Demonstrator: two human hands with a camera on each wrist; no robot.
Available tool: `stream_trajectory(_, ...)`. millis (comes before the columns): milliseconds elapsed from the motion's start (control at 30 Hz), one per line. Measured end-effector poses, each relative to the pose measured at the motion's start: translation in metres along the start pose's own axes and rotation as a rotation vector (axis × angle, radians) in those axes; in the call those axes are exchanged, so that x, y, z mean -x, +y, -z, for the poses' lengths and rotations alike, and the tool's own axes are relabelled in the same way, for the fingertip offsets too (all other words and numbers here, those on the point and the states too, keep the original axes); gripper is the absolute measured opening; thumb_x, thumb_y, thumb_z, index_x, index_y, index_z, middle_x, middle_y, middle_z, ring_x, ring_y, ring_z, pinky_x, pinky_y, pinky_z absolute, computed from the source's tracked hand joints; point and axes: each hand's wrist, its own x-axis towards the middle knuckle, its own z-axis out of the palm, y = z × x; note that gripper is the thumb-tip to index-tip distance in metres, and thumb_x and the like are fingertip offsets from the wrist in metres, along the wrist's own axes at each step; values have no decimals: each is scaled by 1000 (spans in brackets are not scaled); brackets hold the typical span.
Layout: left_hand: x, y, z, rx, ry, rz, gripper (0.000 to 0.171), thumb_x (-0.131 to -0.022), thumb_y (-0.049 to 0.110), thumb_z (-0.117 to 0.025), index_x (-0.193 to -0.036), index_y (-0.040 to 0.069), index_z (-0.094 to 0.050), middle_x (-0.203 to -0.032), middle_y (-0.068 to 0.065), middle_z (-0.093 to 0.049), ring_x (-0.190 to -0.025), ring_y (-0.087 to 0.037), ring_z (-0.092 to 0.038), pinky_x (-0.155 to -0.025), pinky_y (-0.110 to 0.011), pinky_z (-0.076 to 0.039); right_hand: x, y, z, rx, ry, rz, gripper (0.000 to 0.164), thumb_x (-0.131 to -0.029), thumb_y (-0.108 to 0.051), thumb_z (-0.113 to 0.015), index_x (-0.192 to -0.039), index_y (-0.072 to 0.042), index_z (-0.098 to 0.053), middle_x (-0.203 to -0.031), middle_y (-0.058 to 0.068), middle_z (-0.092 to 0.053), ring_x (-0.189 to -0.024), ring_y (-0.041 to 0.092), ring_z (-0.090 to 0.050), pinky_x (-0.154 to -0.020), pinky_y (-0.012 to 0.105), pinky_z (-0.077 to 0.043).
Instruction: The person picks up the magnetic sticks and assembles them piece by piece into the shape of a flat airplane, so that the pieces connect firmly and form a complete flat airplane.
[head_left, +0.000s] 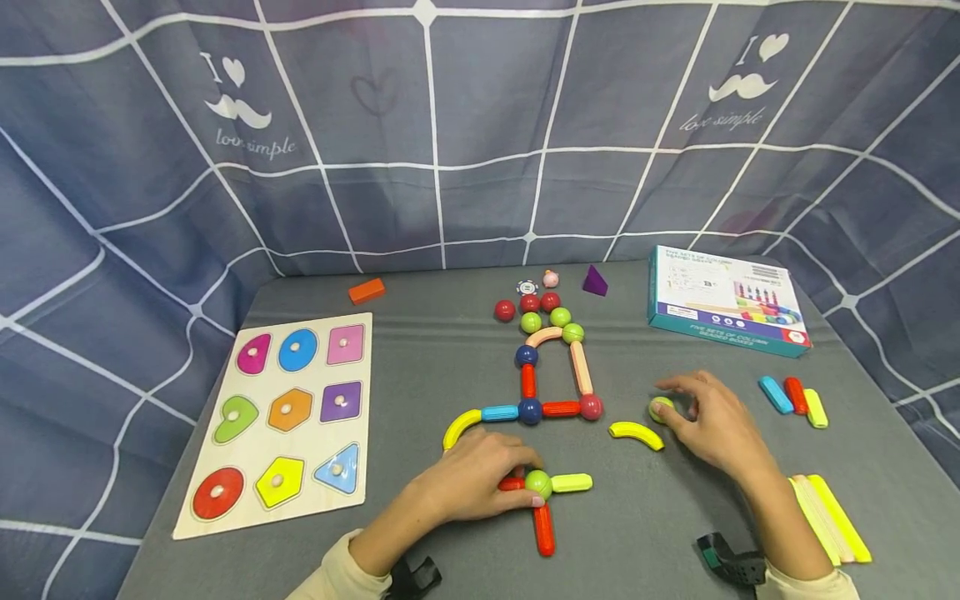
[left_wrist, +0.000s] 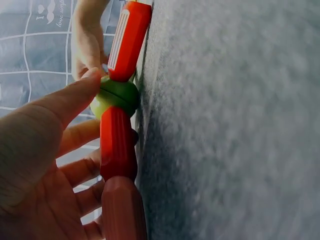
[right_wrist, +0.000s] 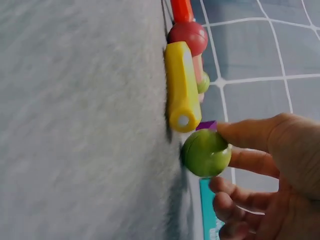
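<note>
- Left hand (head_left: 480, 473): thumb and fingers pinch the joint ball (head_left: 537, 482), near centre; red rods (head_left: 543, 531) lie left and near, a lime rod (head_left: 572, 483) right.
- Right hand (head_left: 718, 425): thumb and fingers pinch the loose ball (right_wrist: 206, 154), right of the yellow arc (head_left: 637, 434).
- Handling: light grips should suffice; steadying the joint ball probably keeps its rods aligned.

green ball (right_wrist: 202, 157): glossy plastic | puzzle board (head_left: 264, 383): smooth wood | curtain (head_left: 487, 200): matt cloth
</note>
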Motion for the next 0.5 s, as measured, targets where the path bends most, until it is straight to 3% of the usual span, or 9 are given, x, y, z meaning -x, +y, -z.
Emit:
stream_trajectory(167,-3,0,-1,-6,10,-14,31,-86,51,-63,-102,24,-68,-78,16,-53,-63,2,-40,-58,-16,-32,6,10,-4,-42,-32,16,31,-84,-31,-73,-106,-9,-67,-78,0,-54,-62,13,-44,-52,26,-33)
stream_trajectory(367,-4,1,-2,-17,0,-10,29,-88,50,-61,-101,25,-67,-76,15,-51,-61,1,-39,-57,-16,-30,16,5,-5,-91,44,50,28,-83,-29,-74,-105,-13,-67,-79,-5,-55,-64,12,-46,-54,25,-34)
stream_trajectory(433,-4,1,-2,-15,-4,-8,29,-88,49,-61,-102,25,-67,-78,16,-53,-63,1,-40,-58,-17,-31,21,-1,-4,-176,33,79,27,-83,-27,-75,-105,-16,-67,-80,-6,-56,-63,11,-47,-52,25,-36)
stream_trajectory(500,-3,1,-2,-8,-7,-5,28,-89,48,-61,-103,25,-67,-81,17,-54,-66,1,-41,-60,-17,-32,27,-7,-3,-311,-32,120,27,-82,-23,-76,-107,-17,-66,-80,-5,-58,-60,10,-49,-49,24,-39)
